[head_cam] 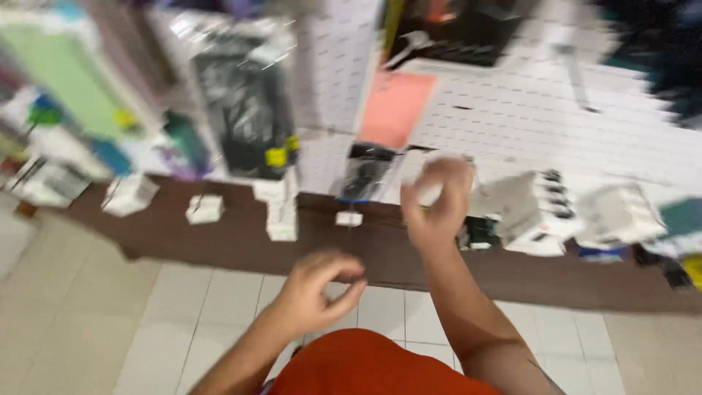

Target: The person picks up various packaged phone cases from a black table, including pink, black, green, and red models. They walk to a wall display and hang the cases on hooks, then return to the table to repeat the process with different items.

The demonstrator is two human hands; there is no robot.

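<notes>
The picture is motion-blurred. My right hand (435, 201) is raised in front of the dark brown counter (219, 241), its fingers curled around a small white object (431, 192) that I cannot make out clearly. My left hand (322, 289) is lower and nearer to me, over the white tiled floor (183, 322), with fingers curled in and thumb touching the fingertips; nothing shows in it. A red garment (373, 366) fills the bottom middle.
Small white boxes (281, 212) stand on the counter, more (537, 212) to the right. A black packaged item (245, 110) and a smaller dark packet (362, 172) hang on the white pegboard wall (541, 117). A pink card (395, 106) hangs there too.
</notes>
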